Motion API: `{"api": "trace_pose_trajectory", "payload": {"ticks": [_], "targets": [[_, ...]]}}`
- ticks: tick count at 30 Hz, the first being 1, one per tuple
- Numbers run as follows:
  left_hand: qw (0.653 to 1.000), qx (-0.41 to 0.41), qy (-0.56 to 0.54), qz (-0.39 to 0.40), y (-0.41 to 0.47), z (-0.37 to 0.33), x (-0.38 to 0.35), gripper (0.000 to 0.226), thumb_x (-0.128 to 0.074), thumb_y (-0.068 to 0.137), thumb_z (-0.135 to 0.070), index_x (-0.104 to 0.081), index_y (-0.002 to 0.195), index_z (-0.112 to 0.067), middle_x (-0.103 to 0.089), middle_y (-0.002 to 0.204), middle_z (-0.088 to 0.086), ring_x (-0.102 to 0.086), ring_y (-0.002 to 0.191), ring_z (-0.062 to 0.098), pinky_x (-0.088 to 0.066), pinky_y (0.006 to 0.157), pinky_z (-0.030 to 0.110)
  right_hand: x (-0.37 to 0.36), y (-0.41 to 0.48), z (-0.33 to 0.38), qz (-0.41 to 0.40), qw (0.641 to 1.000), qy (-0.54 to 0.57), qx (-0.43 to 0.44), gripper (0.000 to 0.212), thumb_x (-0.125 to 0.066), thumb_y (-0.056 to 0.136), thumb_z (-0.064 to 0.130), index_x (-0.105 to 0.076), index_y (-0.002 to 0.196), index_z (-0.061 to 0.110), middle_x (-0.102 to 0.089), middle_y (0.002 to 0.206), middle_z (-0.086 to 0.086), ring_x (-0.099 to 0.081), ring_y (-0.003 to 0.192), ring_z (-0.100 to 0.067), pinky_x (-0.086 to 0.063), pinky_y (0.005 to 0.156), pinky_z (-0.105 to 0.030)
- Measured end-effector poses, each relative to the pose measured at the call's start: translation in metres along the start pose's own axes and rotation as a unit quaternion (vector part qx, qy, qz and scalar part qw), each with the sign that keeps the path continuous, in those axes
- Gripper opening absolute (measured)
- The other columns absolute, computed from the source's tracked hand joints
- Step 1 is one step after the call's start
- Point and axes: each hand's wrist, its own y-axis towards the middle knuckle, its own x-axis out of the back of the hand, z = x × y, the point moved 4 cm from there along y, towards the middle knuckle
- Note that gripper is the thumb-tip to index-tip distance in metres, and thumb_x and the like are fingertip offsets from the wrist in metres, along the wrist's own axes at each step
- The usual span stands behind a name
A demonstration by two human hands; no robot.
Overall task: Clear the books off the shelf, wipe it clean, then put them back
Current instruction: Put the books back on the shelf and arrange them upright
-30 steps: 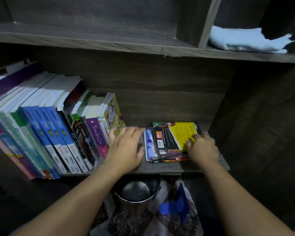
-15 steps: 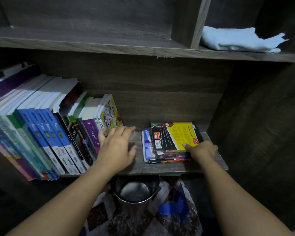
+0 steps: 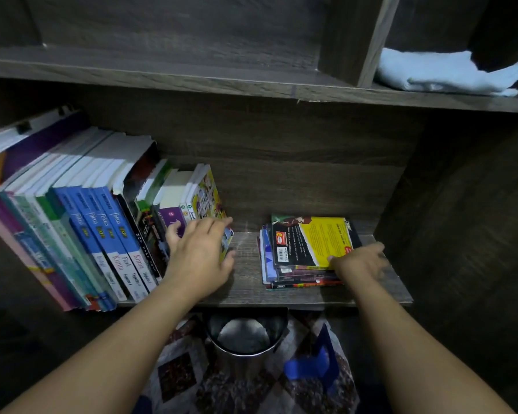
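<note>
A row of upright books (image 3: 81, 216) leans along the left of the dark wooden shelf (image 3: 248, 282), ending in a yellow-covered book (image 3: 207, 198). My left hand (image 3: 199, 255) lies spread against the right end of that row, thumb on a purple spine, fingers over the yellow book's cover. A flat stack of thin books (image 3: 304, 252) with a yellow and black cover on top rests at the shelf's right. My right hand (image 3: 361, 262) grips the stack's near right corner, thumb on the top cover. A pale blue cloth (image 3: 443, 74) lies on the upper shelf at right.
A vertical divider (image 3: 353, 40) splits the upper shelf. A dark side panel (image 3: 461, 234) closes the shelf on the right. Below the shelf edge stands a metal bin (image 3: 245, 339) on a patterned mat, with a blue object (image 3: 314, 366) beside it.
My left hand slid left from the bare shelf onto the end of the upright row. My right hand shifted from the stack's side to its near right corner, thumb on top.
</note>
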Motion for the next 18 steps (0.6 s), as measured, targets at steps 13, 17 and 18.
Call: {"api": "trace_pose_trajectory", "payload": {"ticks": [13,17,18], "targets": [[0.998,-0.013,-0.021,-0.054,0.004,0.003,0.018,0.058,-0.064,0.084,-0.036,-0.047,0.138,-0.025,-0.051,0.133,-0.008,-0.041,0.127,0.015,-0.011,0.108,0.046,0.004,0.001,0.001,0.039,0.976,0.213,-0.025,0.084,-0.084,0.069,0.010,-0.033,0.136,0.008,-0.050,0.132,-0.020,-0.055,0.113,-0.037,-0.050,0.094,-0.045],[0.994,-0.025,-0.021,-0.101,0.005,0.009,0.035,0.055,-0.069,0.081,-0.032,-0.054,0.132,-0.020,-0.056,0.126,-0.005,-0.044,0.122,0.018,-0.017,0.104,0.046,-0.007,-0.006,0.013,0.040,0.942,0.334,0.002,0.055,-0.081,0.065,0.020,-0.057,0.113,0.012,-0.065,0.104,-0.011,-0.063,0.087,-0.026,-0.054,0.082,-0.038],[0.993,-0.026,-0.016,-0.110,0.005,0.010,0.040,0.055,-0.069,0.080,-0.032,-0.054,0.132,-0.020,-0.057,0.126,-0.004,-0.044,0.123,0.019,-0.018,0.103,0.046,-0.013,-0.010,0.016,0.062,0.936,0.346,0.008,0.046,-0.078,0.065,0.023,-0.058,0.106,0.014,-0.065,0.097,-0.009,-0.061,0.080,-0.024,-0.053,0.076,-0.035]]}}
